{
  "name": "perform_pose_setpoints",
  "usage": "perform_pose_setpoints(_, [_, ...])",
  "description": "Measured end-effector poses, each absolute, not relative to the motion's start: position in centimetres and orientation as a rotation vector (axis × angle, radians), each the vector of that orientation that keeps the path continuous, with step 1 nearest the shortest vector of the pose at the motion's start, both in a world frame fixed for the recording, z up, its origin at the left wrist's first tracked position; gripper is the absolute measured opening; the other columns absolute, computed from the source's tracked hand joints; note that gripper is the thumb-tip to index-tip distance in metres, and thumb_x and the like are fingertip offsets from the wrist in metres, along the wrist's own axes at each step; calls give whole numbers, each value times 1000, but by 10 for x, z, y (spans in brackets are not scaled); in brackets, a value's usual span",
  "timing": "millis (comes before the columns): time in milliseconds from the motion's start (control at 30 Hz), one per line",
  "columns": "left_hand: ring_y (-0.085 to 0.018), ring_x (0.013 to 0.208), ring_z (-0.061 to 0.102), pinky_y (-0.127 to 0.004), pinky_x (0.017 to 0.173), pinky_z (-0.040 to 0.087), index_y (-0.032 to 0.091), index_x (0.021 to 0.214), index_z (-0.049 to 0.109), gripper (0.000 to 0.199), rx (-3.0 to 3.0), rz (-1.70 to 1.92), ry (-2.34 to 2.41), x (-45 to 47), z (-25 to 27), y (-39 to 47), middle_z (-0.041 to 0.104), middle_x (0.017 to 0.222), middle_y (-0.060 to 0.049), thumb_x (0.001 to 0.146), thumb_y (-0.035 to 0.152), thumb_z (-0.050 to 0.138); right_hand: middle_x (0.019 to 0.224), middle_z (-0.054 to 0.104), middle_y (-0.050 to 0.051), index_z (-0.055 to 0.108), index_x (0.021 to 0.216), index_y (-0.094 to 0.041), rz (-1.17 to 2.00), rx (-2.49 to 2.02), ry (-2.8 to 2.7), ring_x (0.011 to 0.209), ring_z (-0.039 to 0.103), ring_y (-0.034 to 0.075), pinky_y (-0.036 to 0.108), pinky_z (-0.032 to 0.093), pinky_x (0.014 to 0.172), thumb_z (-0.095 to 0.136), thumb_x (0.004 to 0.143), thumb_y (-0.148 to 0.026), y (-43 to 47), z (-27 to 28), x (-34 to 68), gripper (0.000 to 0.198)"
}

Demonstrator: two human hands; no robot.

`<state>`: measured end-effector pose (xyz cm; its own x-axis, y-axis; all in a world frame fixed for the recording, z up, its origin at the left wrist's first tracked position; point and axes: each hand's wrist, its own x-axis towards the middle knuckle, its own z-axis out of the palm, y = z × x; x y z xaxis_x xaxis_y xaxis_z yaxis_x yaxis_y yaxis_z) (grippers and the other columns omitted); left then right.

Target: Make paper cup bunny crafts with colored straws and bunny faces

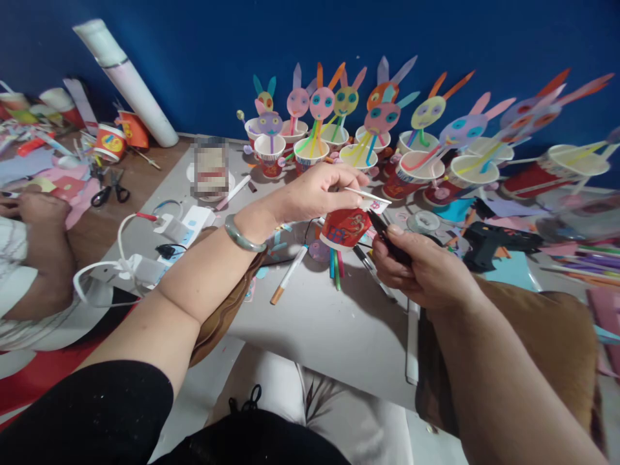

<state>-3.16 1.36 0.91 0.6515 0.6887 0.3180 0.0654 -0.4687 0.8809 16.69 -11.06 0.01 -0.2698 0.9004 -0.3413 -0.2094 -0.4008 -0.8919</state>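
Two hands work over the grey board (310, 323). About a dozen paper cups with rabbit-eared paper faces (382, 116) stand in rows against the blue wall (203, 51). One red paper cup (345, 227), printed with a pattern and tipped on its side, sits in the left hand (314, 190), whose fingers close on its white rim. Touching that rim, a black marker (385, 237) is gripped in the right hand (416, 268). One black glue gun (498, 242) lies nearby, and one pair of scissors (109, 190) far left.
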Motion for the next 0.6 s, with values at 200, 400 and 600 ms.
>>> perform_pose_setpoints(200, [-25,117,64,-51,112,47,19,69,66,13,1957,738,528,-35,17,13,71,103,-4,78,19,76,43,28,-8,58,66,-19,1810,-1160,-949,37,19,4,18,16,37,72,86,-57,-112,0,168,45])
perform_pose_setpoints(400, [-25,117,65,-49,113,48,19,69,68,12,1963,654,488,-37,20,13,71,111,-5,76,21,78,44,28,-8,55,63,-19,1841,-1166,-1022,38,19,4,19,16,37,73,84,-59,-112,3,171,48])
perform_pose_setpoints(600, [-24,112,66,-48,111,50,19,70,69,10,1975,625,469,-39,20,13,71,112,-6,75,20,78,43,30,-7,58,66,-19,1849,-1237,-1061,38,18,3,19,13,37,74,83,-59,-112,5,174,46])
